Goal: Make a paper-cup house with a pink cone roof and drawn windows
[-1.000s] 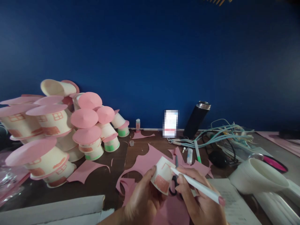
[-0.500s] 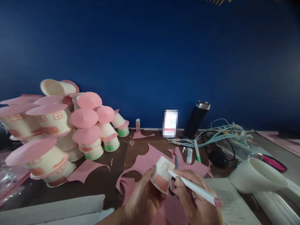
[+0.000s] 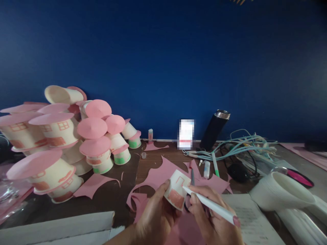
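My left hand [image 3: 158, 212] is closed round a small white paper cup [image 3: 177, 185], held tilted. On the cup's side are a filled reddish-brown door shape and the outline of a window above it. A white marker [image 3: 212, 205] with a reddish end is gripped in my right hand [image 3: 217, 219]; its tip is at the window outline. Under both hands lie cut sheets of pink paper [image 3: 155, 175]. Scissors [image 3: 192, 175], partly hidden by the cup and my right hand, rest on the paper.
Paper-cup houses with pink cone roofs [image 3: 92, 127] are piled at the left. Behind my hands stand a pixelated bright screen [image 3: 186, 134] and a leaning black bottle [image 3: 214, 131]. Tangled cables [image 3: 237, 149] and stacked white cups [image 3: 278, 192] are at the right; a white box [image 3: 58, 228] lies front left.
The marker tip has shifted slightly, and the window outline on the cup looks a little longer. My left hand keeps the cup in nearly the same place.
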`<state>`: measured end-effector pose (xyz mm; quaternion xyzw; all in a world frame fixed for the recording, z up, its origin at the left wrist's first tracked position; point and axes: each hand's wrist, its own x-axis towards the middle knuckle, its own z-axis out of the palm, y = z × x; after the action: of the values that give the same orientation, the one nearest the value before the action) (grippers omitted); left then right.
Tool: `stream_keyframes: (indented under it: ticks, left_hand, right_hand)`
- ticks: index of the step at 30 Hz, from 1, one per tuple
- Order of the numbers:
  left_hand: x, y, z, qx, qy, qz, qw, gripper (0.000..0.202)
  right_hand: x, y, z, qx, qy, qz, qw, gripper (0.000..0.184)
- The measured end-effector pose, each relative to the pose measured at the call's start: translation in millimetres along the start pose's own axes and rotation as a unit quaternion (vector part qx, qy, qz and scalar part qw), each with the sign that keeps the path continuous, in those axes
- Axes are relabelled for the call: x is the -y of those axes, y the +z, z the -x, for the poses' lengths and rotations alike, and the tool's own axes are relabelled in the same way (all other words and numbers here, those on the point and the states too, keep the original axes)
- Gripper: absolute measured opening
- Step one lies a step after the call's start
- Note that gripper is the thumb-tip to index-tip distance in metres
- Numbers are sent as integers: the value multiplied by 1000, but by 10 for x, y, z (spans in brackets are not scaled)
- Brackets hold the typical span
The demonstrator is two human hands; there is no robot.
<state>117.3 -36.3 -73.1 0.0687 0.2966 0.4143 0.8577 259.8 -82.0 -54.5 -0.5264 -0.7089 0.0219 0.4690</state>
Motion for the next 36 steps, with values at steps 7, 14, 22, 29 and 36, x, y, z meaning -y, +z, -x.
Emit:
stream_keyframes:
  ticks: [7, 14, 22, 29, 36]
  left_hand:
    - [31, -10, -19, -19, 13, -8, 1000, 25]
    - [44, -25, 1, 40, 42, -7, 998, 24]
    - [57, -44, 24, 61, 53, -38, 996, 30]
    - [44, -40, 16, 45, 46, -29, 997, 27]
    - [35, -35, 3, 50, 38, -17, 998, 27]
  right_hand:
    - [25, -29, 27, -3, 51, -58, 997, 19]
    - [48, -17, 13, 29, 14, -33, 999, 21]
    - [40, 8, -12, 30, -12, -28, 999, 22]
    - [44, 1, 12, 25, 2, -10, 1000, 18]
    - [44, -12, -12, 24, 3, -10, 1000, 17]
